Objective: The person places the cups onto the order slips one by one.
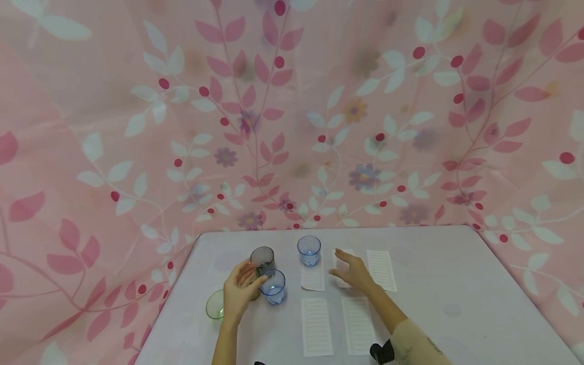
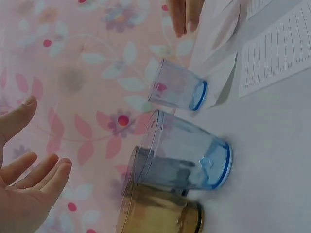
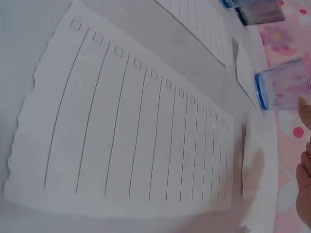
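My left hand hovers with spread fingers over the left group of glasses; in the left wrist view its thumb and fingers stand apart from them. Beside its fingertips is a clear blue glass, with a grey glass behind it. An amber glass is partly hidden by the hand in the head view. Left of the wrist stands a green glass. A second blue glass stands upright at the top of a paper slip. My right hand, fingers loosely extended, hangs empty above another slip.
Lined paper slips lie in two rows: a front left slip, a front right slip, a back right slip and others partly covered. They rest on a white-covered table. A pink floral curtain hangs behind its far edge.
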### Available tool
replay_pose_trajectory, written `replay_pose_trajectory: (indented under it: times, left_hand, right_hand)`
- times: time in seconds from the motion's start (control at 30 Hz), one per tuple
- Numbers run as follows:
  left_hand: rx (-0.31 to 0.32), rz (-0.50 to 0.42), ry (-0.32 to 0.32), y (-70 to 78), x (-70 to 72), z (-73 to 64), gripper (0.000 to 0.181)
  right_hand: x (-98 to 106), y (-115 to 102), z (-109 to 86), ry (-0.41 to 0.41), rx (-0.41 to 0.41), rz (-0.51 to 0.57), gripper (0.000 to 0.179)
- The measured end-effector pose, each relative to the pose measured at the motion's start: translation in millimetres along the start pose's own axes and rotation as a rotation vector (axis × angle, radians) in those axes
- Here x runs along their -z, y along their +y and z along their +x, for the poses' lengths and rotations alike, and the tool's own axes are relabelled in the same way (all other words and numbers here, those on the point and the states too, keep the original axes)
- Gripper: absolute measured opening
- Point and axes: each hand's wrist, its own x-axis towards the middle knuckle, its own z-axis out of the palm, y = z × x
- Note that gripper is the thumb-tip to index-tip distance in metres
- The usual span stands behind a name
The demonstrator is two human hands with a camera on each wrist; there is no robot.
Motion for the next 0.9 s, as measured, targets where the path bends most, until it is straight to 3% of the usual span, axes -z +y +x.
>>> replay_pose_trajectory:
  times: [0.2, 0.33, 0.5, 0.67, 0.9]
  left_hand:
    - [-0.081, 0.086, 0.159, 0.4, 32.4, -11.1, 0.059]
    - [-0.078, 0.106, 0.259, -0.9, 48.8, -17.1, 0.057]
    - [-0.06, 0.148, 0.366, -6.1, 64.1, -24.0, 0.055]
    - [-0.026, 0.211, 0.44, -15.0, 73.9, -32.0, 0.052]
    - [-0.037, 0.316, 0.528, -25.3, 82.0, -39.3, 0.05]
  right_hand:
    - [26.0, 21.7, -12.9, -0.07, -0.091, -0.034, 0.064]
    - [35.8, 30.8, -21.5, -0.126, -0.179, -0.045, 0.064]
    - [37.2, 37.7, -27.3, -0.16, -0.222, -0.09, 0.063]
    - [37.2, 38.2, -29.5, -0.175, -0.231, -0.063, 0.066]
    - [31.7, 41.0, -30.6, -0.205, -0.19, -0.043, 0.069]
